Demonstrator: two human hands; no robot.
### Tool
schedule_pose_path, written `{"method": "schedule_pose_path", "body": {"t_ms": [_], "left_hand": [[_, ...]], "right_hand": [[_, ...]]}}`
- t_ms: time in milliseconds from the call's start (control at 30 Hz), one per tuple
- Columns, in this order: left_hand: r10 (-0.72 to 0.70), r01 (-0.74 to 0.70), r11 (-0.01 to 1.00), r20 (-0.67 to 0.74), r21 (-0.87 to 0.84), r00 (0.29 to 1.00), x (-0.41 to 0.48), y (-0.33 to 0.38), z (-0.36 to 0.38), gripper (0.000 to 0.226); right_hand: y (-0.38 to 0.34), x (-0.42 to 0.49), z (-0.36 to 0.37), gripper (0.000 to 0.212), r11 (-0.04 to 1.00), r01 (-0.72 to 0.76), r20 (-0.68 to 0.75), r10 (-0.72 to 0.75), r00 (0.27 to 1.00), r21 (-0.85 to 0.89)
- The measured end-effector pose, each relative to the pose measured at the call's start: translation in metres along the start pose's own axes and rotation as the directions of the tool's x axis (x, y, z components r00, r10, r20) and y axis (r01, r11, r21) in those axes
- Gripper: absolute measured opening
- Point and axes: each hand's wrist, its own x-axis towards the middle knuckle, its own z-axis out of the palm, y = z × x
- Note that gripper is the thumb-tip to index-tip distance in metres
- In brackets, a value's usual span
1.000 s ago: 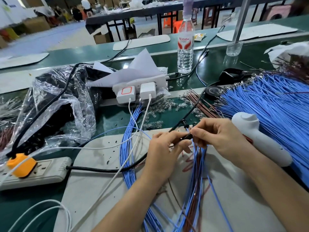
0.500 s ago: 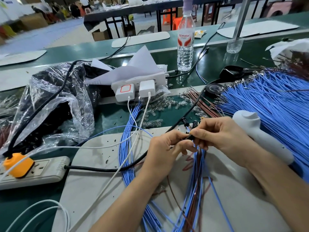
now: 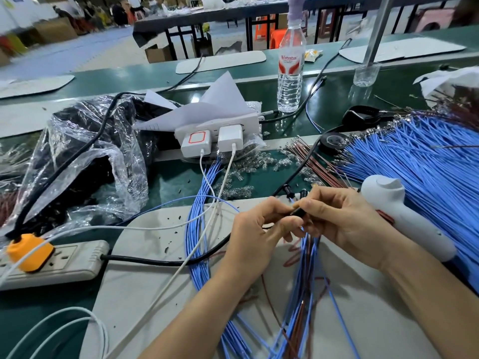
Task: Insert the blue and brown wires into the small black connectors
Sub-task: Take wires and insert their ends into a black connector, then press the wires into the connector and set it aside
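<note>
Head-camera view looking down at a person's two bare hands over a pale grey mat on a green tabletop. The left hand and right hand meet at the fingertips. Both pinch one small black connector between thumb and fingers, just above the mat. A loose bunch of thin blue and brown wires runs from under the hands toward the viewer; whether a wire sits in the connector cannot be made out. Spare black connectors lie just beyond the fingers. On the right, a white plastic handheld tool rests against a large fan of blue wires, with a spread of brown wires behind the hands. At left lie a grey power strip with an orange plug and a crumpled clear plastic bag. A clear water bottle stands at the back
</note>
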Motion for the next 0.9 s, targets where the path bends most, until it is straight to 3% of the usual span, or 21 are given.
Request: {"method": "schedule_pose_path", "body": {"t_ms": [67,133,233,333,467,633,767,833,900], "left_hand": [[0.063,-0.063,0.998,-0.011,0.011,0.998,0.001,0.001,0.001,0.004],[0.112,-0.110,0.993,-0.041,0.048,0.993,0.002,0.000,0.001,0.014],[0.130,-0.123,0.987,-0.063,0.100,0.990,0.003,0.002,-0.002,0.024],[0.129,-0.122,0.987,-0.056,0.107,0.990,0.002,0.002,-0.001,0.023],[0.127,-0.121,0.987,-0.055,0.110,0.990,0.002,0.002,-0.002,0.021],[0.135,-0.131,0.986,-0.038,0.101,0.990,0.001,0.007,-0.001,0.019],[0.005,-0.007,0.997,-0.027,-0.079,1.000,0.003,0.014,-0.002,0.034],[-0.030,0.029,0.998,-0.033,-0.049,0.999,0.003,0.016,-0.008,0.039],[-0.056,0.056,0.998,-0.015,0.018,0.998,0.004,0.019,-0.011,0.029]], "right_hand": [[-0.001,-0.001,0.000,0.027,0.986,-0.045,0.066,0.034,0.997,0.161],[0.001,-0.002,0.000,0.048,0.961,-0.128,0.126,0.100,0.987,0.244],[0.005,-0.003,0.005,0.067,0.954,-0.205,0.162,0.172,0.972,0.217],[0.005,-0.005,0.007,0.061,0.960,-0.203,0.137,0.179,0.974,0.195],[0.002,-0.006,0.005,0.096,0.968,-0.170,0.140,0.145,0.979,0.186],[0.002,-0.006,0.007,0.062,0.987,-0.090,0.178,0.066,0.982,0.133],[0.000,-0.004,0.007,0.049,0.962,-0.017,0.134,-0.020,0.991,0.272],[-0.009,-0.001,-0.001,0.041,0.918,0.144,0.027,-0.165,0.986,0.369],[-0.021,-0.001,-0.013,0.034,0.878,0.313,-0.160,-0.272,0.949,0.361]]}}
